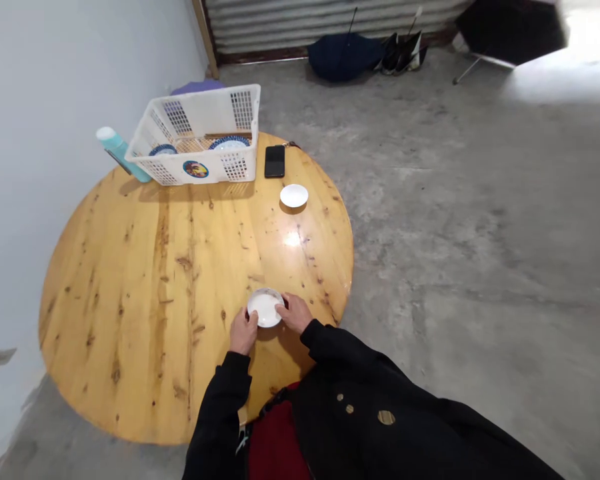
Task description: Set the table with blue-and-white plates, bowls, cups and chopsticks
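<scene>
A small white bowl (265, 308) is at the near edge of the round wooden table (145, 267), between my two hands. My left hand (243, 331) grips its left rim, thumb on the near side. On the right rim, my right hand (295, 313) has its thumb over the edge and its fingers round the outside. Whether the bowl's base touches the tabletop, I cannot tell. Farther back on the right stands a second small white bowl (294, 195), apart from both hands.
A white plastic basket (173, 170) with blue-patterned dishes stands at the table's back, beside a turquoise bottle (125, 153). A black phone (275, 161) lies to its right. A wall (55, 100) borders the left side. Open umbrellas (343, 57) and shoes (403, 53) are on the concrete floor.
</scene>
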`<act>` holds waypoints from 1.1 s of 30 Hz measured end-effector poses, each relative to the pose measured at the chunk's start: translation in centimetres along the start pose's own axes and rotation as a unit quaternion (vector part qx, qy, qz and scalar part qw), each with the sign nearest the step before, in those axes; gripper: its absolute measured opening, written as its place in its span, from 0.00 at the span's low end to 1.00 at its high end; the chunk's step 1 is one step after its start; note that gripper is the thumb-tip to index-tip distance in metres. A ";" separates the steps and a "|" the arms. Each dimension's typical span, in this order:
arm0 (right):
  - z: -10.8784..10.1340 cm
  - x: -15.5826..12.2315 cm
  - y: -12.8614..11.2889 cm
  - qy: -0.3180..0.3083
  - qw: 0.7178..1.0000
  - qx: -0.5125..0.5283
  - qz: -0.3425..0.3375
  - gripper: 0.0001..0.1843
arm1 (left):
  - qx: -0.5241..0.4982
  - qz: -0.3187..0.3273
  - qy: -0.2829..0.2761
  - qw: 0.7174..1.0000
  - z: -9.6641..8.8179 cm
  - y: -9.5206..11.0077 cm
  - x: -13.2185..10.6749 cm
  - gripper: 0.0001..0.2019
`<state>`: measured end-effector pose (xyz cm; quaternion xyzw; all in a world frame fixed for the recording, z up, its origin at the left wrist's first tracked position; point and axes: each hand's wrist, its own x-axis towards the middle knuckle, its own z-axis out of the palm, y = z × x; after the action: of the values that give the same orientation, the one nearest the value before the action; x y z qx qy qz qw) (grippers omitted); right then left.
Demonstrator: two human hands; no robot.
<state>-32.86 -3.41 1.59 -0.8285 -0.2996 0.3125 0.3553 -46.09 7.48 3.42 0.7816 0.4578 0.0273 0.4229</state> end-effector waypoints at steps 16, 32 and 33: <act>-6.0 -8.9 5.7 0.045 0.998 0.031 -0.008 0.12 | -0.125 -0.029 -0.131 0.983 4.8 4.9 -8.1 0.18; -10.3 -12.8 8.1 0.143 0.973 0.171 0.054 0.19 | 0.039 0.096 -0.202 0.974 7.4 9.9 -8.1 0.17; -11.1 -12.4 8.6 0.146 0.973 0.169 0.051 0.19 | 0.037 0.094 -0.200 0.975 8.0 10.6 -7.9 0.17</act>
<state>-30.11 -21.67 4.84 -0.8073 -0.1444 0.2524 0.5135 -39.87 -5.77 8.30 0.8262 0.2888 -0.1069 0.4718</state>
